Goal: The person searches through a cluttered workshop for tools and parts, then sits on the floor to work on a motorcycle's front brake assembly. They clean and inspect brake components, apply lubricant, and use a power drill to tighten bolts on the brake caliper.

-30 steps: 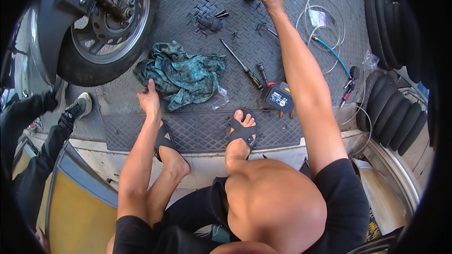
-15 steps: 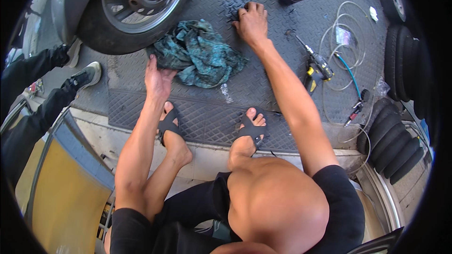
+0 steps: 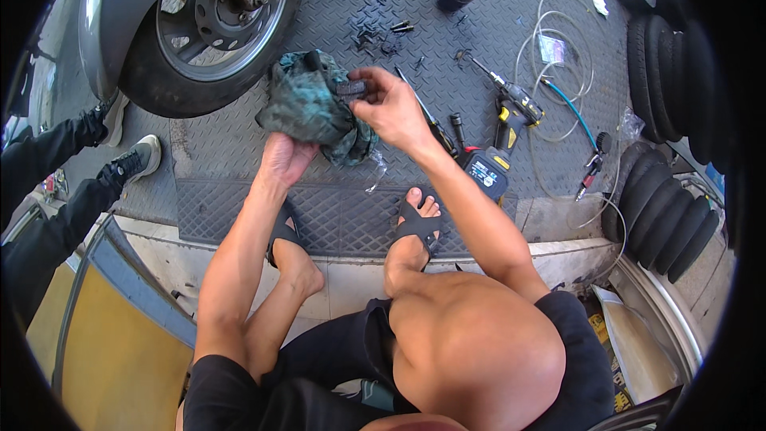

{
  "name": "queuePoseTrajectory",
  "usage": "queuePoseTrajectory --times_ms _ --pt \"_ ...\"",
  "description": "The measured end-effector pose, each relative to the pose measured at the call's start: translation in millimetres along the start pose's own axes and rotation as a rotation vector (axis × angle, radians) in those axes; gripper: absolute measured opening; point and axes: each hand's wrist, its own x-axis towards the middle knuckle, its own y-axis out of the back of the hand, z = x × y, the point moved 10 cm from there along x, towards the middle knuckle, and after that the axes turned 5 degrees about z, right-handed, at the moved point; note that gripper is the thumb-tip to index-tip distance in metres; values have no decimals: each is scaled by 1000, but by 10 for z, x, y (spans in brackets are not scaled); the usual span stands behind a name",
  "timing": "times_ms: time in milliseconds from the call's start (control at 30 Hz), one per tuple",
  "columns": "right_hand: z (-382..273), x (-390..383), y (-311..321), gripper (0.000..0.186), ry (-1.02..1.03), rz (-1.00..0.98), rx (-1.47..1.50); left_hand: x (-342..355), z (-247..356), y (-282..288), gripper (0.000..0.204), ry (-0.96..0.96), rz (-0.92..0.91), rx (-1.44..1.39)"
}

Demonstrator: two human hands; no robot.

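Toward eleven o'clock, the left hand (image 3: 289, 161) supports a rag (image 3: 303, 117), its grip hidden; the right hand (image 3: 392, 110) pinches a dark block (image 3: 349, 90), lifted, apparently not yet wrapped.

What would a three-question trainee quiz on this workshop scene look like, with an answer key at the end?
1. True or false: the person's left hand is touching the spray can.

2. Multiple choice: what do the right hand's fingers hold?
A) a screwdriver
B) a small dark piece
C) a coiled hose

3. Fill in the blank: seen from the person's side, the cordless drill lies to the ____ of the blue-green cloth.

Key:
1. False; it touches the cloth.
2. B
3. right
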Motion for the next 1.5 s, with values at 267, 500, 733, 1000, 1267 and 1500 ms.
queuePoseTrajectory --times_ms 267,500,733,1000,1267,1500 --pt "-66 -317 310 47 -94 242 150 -12 174 -402 33 -136 -74 277" --pt "-199 -533 368 20 -215 169 181 -235 192 -772 38 -509 -237 834" --pt "-373 -559 488 29 -71 225 -84 -471 130 -1259 32 -846 -256 1099" --pt "-307 -716 536 19 35 400 -23 -662 183 -1625 30 -1073 -27 1297" --pt "-393 -879 543 24 -30 476 489 131 -25 -1105 36 -179 -199 229" --pt "-307 -768 430 24 -217 306 429 -362 91 -1215 35 -480 -403 756"
